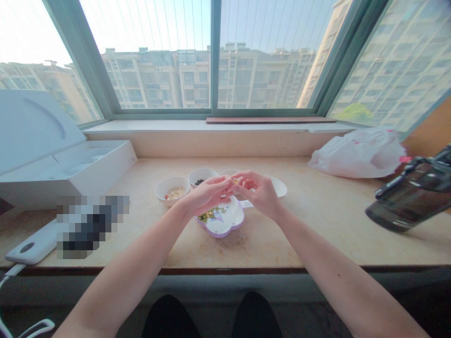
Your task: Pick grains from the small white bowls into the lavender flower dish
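My left hand [206, 195] and my right hand [255, 192] meet above the dishes on the marble ledge, their fingertips pinched around a small yellow bit [234, 180]. Just below them sits a lilac-rimmed, flower-shaped white dish [229, 223] holding green and yellow seeds. To the left stands a white bowl [172, 190] of pale, reddish pieces. Behind my hands are a small bowl of dark seeds [202, 176], a partly hidden white bowl [229, 172], and a white plate [278, 186].
An open white box [102, 173] stands at the left, beside a white power bank [33, 244] and a blurred object [91, 225]. A white plastic bag [359, 155] and a dark bottle [412, 192] are at the right. A window is behind the marble ledge [317, 225].
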Action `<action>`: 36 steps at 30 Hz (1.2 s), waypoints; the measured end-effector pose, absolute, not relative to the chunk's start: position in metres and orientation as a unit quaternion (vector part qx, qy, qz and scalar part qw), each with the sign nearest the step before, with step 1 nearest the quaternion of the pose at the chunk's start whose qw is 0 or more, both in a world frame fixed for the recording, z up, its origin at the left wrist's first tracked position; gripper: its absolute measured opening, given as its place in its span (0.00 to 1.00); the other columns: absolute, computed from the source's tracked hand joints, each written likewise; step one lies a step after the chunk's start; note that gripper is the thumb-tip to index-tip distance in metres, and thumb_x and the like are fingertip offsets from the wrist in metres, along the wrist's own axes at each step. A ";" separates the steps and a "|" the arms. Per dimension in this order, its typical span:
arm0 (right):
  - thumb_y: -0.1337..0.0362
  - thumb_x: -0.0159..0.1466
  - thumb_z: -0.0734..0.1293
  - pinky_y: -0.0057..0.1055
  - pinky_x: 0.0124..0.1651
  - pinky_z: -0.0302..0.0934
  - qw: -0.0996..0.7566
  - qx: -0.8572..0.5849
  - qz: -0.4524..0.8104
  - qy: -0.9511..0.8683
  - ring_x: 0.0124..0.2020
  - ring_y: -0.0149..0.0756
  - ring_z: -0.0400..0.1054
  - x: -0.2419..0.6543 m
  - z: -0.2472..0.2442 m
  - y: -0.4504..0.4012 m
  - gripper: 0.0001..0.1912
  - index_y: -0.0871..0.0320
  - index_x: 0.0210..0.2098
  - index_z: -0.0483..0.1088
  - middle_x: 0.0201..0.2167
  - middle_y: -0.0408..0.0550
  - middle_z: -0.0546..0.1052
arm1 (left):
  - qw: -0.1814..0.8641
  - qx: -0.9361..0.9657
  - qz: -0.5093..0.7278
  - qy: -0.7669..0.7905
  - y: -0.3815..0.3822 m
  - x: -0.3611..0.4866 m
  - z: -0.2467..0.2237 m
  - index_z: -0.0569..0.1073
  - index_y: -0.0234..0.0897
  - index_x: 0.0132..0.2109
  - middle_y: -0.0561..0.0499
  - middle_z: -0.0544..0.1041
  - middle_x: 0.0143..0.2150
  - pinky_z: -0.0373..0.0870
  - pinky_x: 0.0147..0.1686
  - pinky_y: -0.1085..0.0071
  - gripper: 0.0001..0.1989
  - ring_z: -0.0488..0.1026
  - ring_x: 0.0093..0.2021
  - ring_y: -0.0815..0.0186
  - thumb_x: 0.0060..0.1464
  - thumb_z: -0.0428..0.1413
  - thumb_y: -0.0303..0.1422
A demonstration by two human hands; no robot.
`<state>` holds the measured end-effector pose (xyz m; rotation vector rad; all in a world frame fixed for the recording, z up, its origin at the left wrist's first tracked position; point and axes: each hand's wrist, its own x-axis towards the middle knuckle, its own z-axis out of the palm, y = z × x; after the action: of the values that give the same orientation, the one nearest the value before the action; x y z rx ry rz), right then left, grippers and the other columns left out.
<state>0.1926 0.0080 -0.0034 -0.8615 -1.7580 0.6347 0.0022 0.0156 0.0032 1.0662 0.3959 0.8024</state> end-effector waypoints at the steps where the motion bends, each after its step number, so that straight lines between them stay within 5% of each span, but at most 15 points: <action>1: 0.53 0.59 0.75 0.26 0.26 0.60 0.516 -0.355 0.265 -0.733 0.23 0.28 0.67 0.192 -0.004 0.008 0.16 0.54 0.43 0.79 0.26 0.41 0.76 | 0.769 0.491 0.367 0.182 0.016 0.003 0.002 0.73 0.32 0.37 0.53 0.67 0.33 0.62 0.33 0.75 0.14 0.64 0.32 0.74 0.56 0.66 0.38; 14: 0.55 0.64 0.70 0.28 0.30 0.60 0.487 -0.376 0.156 -0.773 0.24 0.29 0.66 0.197 -0.006 0.013 0.11 0.55 0.35 0.81 0.30 0.45 0.79 | 0.727 0.516 0.374 0.254 0.018 0.007 -0.001 0.72 0.33 0.36 0.54 0.68 0.32 0.59 0.30 0.75 0.16 0.63 0.30 0.74 0.51 0.67 0.40; 17: 0.55 0.65 0.70 0.29 0.31 0.61 0.483 -0.409 0.146 -0.760 0.24 0.31 0.67 0.199 -0.004 0.014 0.11 0.55 0.35 0.80 0.30 0.45 0.80 | 0.607 0.617 0.377 0.330 0.018 0.004 -0.001 0.74 0.34 0.38 0.51 0.71 0.33 0.60 0.32 0.73 0.15 0.65 0.30 0.71 0.56 0.62 0.43; 21: 0.56 0.67 0.65 0.31 0.36 0.62 0.447 -0.516 0.075 -0.727 0.28 0.35 0.71 0.208 -0.002 0.024 0.13 0.57 0.37 0.78 0.33 0.48 0.82 | 0.337 0.809 0.298 0.379 0.022 -0.005 -0.004 0.78 0.37 0.33 0.50 0.74 0.31 0.59 0.33 0.70 0.05 0.67 0.32 0.65 0.54 0.60 0.34; 23: 0.58 0.68 0.62 0.33 0.38 0.61 0.389 -0.577 0.032 -0.718 0.32 0.39 0.73 0.216 -0.003 0.032 0.14 0.57 0.36 0.78 0.35 0.51 0.82 | 0.283 0.857 0.243 0.355 0.025 -0.009 -0.007 0.78 0.38 0.31 0.50 0.76 0.31 0.58 0.32 0.70 0.01 0.67 0.31 0.65 0.50 0.61 0.30; 28: 0.60 0.67 0.63 0.33 0.38 0.60 0.253 -0.670 -0.002 -0.698 0.39 0.44 0.76 0.233 -0.009 0.044 0.13 0.56 0.35 0.78 0.36 0.55 0.83 | 0.265 0.880 0.211 0.332 0.029 -0.013 -0.013 0.79 0.40 0.30 0.51 0.76 0.28 0.56 0.28 0.70 0.01 0.67 0.27 0.65 0.47 0.62 0.29; 36: 0.64 0.61 0.66 0.33 0.35 0.60 0.197 -0.719 -0.009 -0.667 0.40 0.45 0.76 0.251 -0.010 0.051 0.10 0.54 0.36 0.80 0.37 0.52 0.83 | 0.252 0.886 0.183 0.345 0.029 -0.009 -0.019 0.78 0.40 0.31 0.51 0.77 0.30 0.56 0.29 0.70 0.03 0.67 0.28 0.65 0.50 0.59 0.29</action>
<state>0.2508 0.0511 -0.0098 -2.0119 -1.8678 -0.0262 -0.0093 0.0286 -0.0188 2.4087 0.9376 0.4990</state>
